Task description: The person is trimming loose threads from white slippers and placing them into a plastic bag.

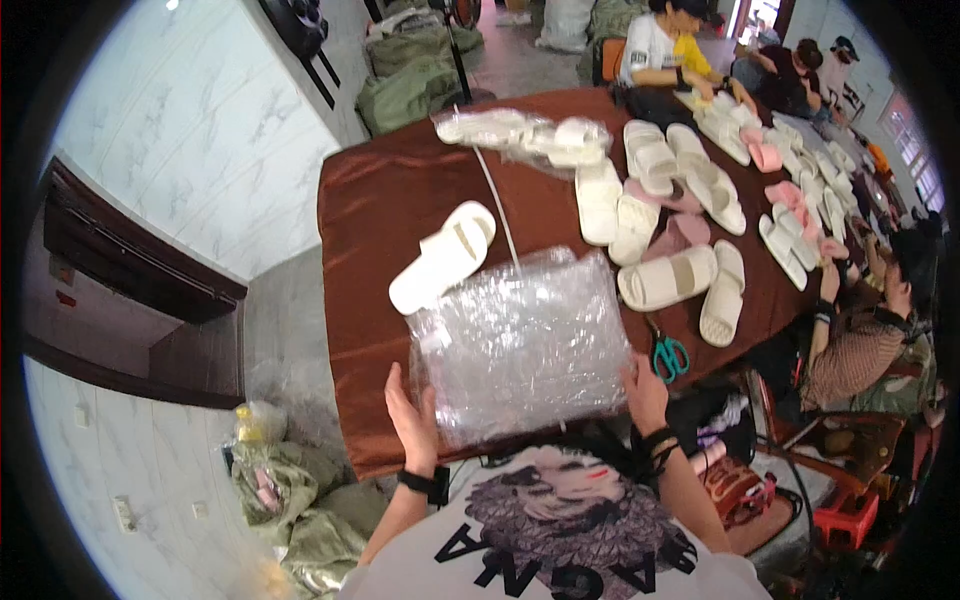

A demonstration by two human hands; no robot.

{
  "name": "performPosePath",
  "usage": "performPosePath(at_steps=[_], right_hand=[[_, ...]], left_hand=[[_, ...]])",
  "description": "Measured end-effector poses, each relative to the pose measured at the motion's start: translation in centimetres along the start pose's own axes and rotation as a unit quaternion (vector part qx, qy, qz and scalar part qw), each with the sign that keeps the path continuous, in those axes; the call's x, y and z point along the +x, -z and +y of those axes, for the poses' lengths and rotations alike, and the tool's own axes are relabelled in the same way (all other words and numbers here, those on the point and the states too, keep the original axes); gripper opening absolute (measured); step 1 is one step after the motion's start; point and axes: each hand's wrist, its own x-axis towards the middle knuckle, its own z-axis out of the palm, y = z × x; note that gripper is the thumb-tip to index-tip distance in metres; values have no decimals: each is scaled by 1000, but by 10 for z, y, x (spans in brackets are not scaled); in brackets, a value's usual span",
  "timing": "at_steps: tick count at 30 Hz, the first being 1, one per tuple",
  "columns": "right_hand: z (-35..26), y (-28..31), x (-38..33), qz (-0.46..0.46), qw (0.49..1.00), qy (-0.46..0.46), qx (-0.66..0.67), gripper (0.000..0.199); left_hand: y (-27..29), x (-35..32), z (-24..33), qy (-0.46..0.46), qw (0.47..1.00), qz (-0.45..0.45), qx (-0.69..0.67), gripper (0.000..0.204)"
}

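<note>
Gripping the stack of clear plastic bags [520,345] at opposite edges, left hand [412,418] and right hand [645,392] square it flat on the brown tabletop [370,200], beside a white slipper [442,256].

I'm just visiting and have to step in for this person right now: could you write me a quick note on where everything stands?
Left hand grips the left edge of the crinkly clear plastic bag stack; right hand grips its right edge.
The stack lies on the brown cloth-covered table.
One white foam slide sandal lies loose just beyond it; teal-handled scissors lie to the right.
Done: some sandals farther back look bagged.
Left: many loose sandals unbagged.
</note>
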Motion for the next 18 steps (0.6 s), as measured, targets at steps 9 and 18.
performPosePath(at_steps=[9,18], right_hand=[[-71,-2,29,53,936,311,-153,61],[-70,-34,42,-55,937,304,-162,59]], left_hand=[[-77,10,97,-329,866,-331,177,72],[-96,7,12,-246,855,-366,273,88]])
